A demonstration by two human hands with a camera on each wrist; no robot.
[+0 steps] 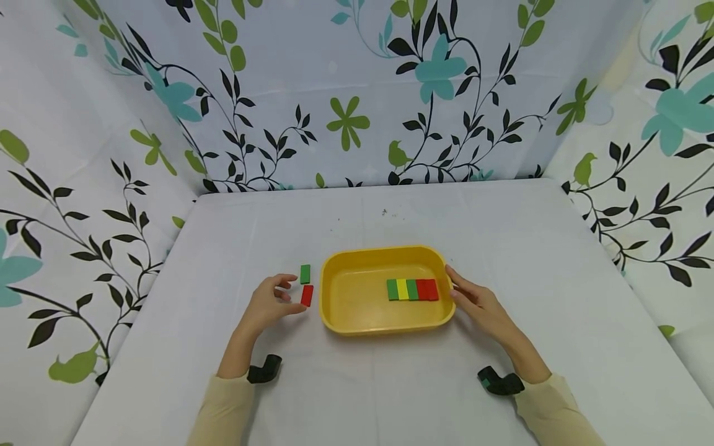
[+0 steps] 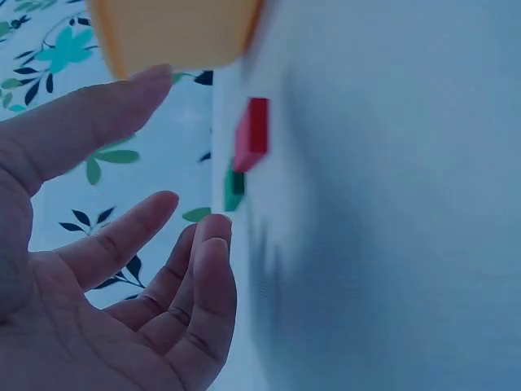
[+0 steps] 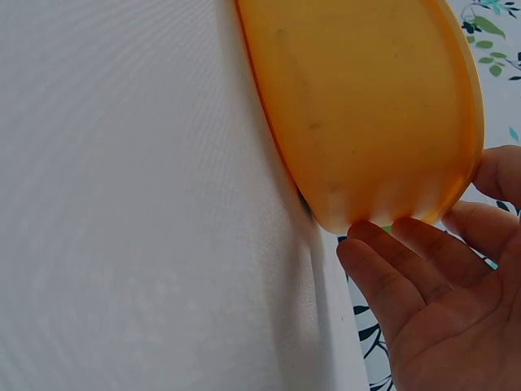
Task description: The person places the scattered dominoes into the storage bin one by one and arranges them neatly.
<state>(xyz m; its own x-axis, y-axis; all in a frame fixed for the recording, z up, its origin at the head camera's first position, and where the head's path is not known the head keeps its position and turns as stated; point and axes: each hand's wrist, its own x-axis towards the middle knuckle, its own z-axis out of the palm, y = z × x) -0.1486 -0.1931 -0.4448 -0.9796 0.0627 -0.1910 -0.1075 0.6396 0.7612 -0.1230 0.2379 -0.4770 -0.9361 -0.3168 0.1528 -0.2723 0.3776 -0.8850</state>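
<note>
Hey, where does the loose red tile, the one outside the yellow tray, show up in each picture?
Head: the red tile lies left of centre, between the left hand and the yellow tray.
Left wrist: the red tile is upper centre, below the tray.
Right wrist: it isn't in this picture.
Shared landmark: the yellow tray, also at the top of the left wrist view and the right wrist view.

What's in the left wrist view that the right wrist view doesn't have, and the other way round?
Only the left wrist view: the left hand, a red tile and a green tile.
Only the right wrist view: the right hand, touching the yellow tray.
Both: the yellow tray, white table and leaf-patterned cloth.
</note>
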